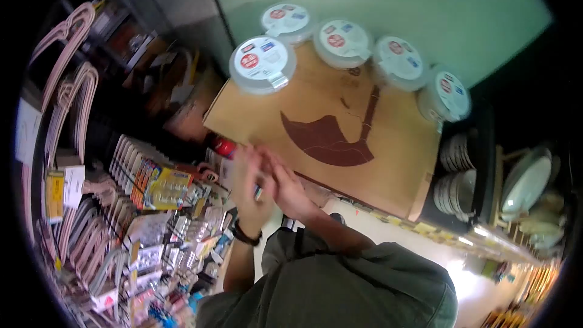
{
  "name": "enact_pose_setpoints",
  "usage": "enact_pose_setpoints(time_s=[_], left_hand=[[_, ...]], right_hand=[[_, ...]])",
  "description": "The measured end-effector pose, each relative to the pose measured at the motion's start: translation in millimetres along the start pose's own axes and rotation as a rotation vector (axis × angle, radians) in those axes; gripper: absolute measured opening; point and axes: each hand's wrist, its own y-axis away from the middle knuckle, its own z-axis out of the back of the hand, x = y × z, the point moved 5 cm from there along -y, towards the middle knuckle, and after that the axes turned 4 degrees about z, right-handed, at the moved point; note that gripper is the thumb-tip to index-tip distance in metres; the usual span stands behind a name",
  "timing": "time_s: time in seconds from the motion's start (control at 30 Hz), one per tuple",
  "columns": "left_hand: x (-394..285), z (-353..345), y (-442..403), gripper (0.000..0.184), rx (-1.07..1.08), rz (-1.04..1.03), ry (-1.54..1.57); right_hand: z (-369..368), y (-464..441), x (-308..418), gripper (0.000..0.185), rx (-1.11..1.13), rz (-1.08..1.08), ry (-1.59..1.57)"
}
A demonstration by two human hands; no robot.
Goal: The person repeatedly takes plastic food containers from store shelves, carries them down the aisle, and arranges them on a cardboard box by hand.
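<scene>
My left hand (250, 179), with a black band (246, 234) on its wrist, is smeared by motion. My right hand (288, 188) lies against or very close to it, its fingers stretched out toward the box. Both hands are just off the near left edge of a brown cardboard box (249, 109) printed with a dark red axe-like shape (325, 140). A small blue and white spot shows between the hands; whether it is held, I cannot tell. Behind them sits a red object (225, 147), its kind unclear.
Round lidded containers (262, 61) with white labels stand along the box's far side. Packed hangers (79, 103) and carded goods (161, 188) crowd the left. Stacked bowls (455, 191) and plates (527, 182) fill the right shelf. A green panel (401, 0) rises behind.
</scene>
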Motion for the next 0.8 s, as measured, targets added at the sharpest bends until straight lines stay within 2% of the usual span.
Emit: enact_pose_setpoints(time_s=[0.03,0.07,0.13,0.17,0.2,0.23,0.27,0.33,0.37,0.4,0.43,0.47,0.5,0.53,0.6,0.67,0.73,0.8], left_hand=[[-4,-7,26,0.053,0.18,-0.051,-0.172],[4,-9,56,0.053,0.226,0.033,-0.289],[39,3,103,0.05,0.107,0.245,-0.393],[58,15,134,0.049,0.045,0.451,-0.324],[68,26,162,0.048,-0.027,0.653,-0.249],[54,37,172,0.048,-0.172,0.746,-0.142],[32,45,178,0.048,-0.195,0.738,-0.287],[-22,52,175,0.051,-0.067,0.538,-0.429],[-34,47,194,0.056,-0.058,0.499,-0.379],[-44,38,212,0.059,0.041,0.449,-0.456],[-46,35,221,0.058,0.139,0.388,-0.558],[-45,33,232,0.058,0.239,0.335,-0.661],[-27,41,268,0.062,0.038,0.495,-0.532],[-23,60,278,0.058,-0.001,0.528,-0.696],[-9,96,321,0.052,-0.287,0.793,-0.667],[16,122,433,0.045,-0.308,1.11,-0.626],[-37,163,465,0.043,-0.538,1.121,-0.55],[-69,185,529,0.04,-0.53,1.139,-0.654]], right_hand=[[5,16,-16,0.054,0.007,-0.155,-0.107],[7,30,-31,0.055,0.012,-0.307,-0.211],[2,52,-54,0.059,0.071,-0.413,0.014],[-4,61,-45,0.059,0.273,-0.291,0.035],[-4,68,-53,0.06,0.309,-0.358,0.015],[-2,69,-61,0.061,0.352,-0.422,0.002],[-2,72,-68,0.063,0.393,-0.486,-0.005],[2,80,-93,0.06,0.311,-0.571,0.135],[5,93,-114,0.058,0.287,-0.657,0.027],[6,105,-133,0.057,0.266,-0.744,-0.078],[-7,116,-135,0.057,0.401,-0.793,-0.288],[-9,129,-143,0.057,0.357,-0.833,-0.247],[-19,144,-146,0.058,0.318,-0.879,-0.199],[-26,159,-153,0.059,0.285,-0.925,-0.148],[-29,168,-167,0.053,0.453,-0.889,0.034],[-50,185,-171,0.049,0.566,-0.925,-0.07],[-55,208,-194,0.048,0.531,-1.0,0.037],[-67,236,-223,0.046,0.542,-1.055,0.129]])
